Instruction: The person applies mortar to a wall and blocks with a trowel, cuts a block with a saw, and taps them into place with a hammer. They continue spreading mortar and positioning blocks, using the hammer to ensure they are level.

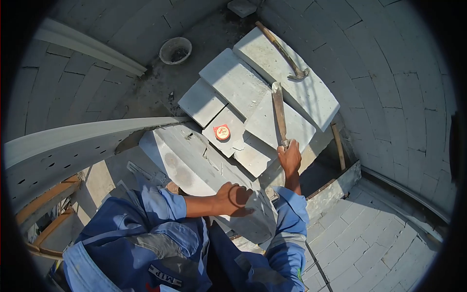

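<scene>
My right hand [290, 155] is closed round the handle of a long machete [278, 109]. Its worn blade points away from me, over the pale blocks, and its tip is whitened. My left hand [234, 198] is at the top of a light grey block [255, 224] close to my lap, fingers curled over it. Just beyond, a red and yellow tape measure [222, 132] lies on one of the stacked blocks [233, 80]. A claw hammer [284, 53] with a wooden handle rests on the farthest block.
A round mortar-stained bowl [175, 50] stands on the dusty floor. Grey block walls [384, 87] rise behind and to the right. A perforated pale beam [78, 146] runs in from the left. A wooden strip [337, 146] leans beside a dark gap at the right.
</scene>
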Tool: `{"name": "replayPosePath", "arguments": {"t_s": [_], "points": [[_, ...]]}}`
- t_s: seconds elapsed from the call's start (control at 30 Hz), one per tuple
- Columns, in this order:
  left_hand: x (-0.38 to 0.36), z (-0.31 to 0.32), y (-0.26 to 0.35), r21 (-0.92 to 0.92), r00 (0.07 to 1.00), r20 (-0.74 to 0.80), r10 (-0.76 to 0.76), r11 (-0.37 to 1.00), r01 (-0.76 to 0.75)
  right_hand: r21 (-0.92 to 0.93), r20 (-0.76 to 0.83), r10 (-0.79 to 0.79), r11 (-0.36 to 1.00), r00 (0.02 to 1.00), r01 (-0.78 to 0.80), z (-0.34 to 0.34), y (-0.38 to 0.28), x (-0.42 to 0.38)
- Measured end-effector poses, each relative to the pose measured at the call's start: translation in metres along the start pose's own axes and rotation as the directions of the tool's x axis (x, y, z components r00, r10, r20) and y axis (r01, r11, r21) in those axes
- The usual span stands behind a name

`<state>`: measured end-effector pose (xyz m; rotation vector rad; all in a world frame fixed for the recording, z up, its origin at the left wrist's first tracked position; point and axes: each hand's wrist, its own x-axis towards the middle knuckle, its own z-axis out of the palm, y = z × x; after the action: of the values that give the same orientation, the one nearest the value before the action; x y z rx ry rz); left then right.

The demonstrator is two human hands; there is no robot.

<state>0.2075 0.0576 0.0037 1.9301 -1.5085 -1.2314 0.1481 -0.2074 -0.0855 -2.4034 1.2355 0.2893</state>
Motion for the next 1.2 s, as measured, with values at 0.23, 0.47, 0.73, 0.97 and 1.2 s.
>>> {"name": "replayPosePath", "arguments": {"t_s": [0.23,0.47,0.73,0.97,1.2], "points": [[0.186,0.019,-0.099,-0.834,0.673,0.262,-0.691,0.189,0.519,0.416,-0.227,0.222,0.902,0.948,-0.112,-0.065,0.024,-0.117],[0.253,0.057,-0.151,-0.931,0.609,0.306,-0.732,-0.364,0.031,0.619,-0.123,0.579,0.68,0.806,-0.394,-0.098,0.035,-0.245],[0.249,-0.052,-0.067,-0.956,0.393,-0.27,-0.879,0.293,-0.003,0.683,-0.355,0.605,0.689,0.713,-0.245,-0.112,0.004,-0.304],[0.189,-0.138,-0.017,-0.312,0.609,-0.73,-0.309,0.944,0.105,0.673,-0.395,0.495,0.729,0.773,-0.123,-0.088,0.008,-0.269],[0.189,-0.136,-0.007,-0.139,0.641,-0.729,-0.24,0.969,0.204,0.498,-0.543,0.205,0.859,0.814,0.116,-0.074,-0.035,-0.147]]}}
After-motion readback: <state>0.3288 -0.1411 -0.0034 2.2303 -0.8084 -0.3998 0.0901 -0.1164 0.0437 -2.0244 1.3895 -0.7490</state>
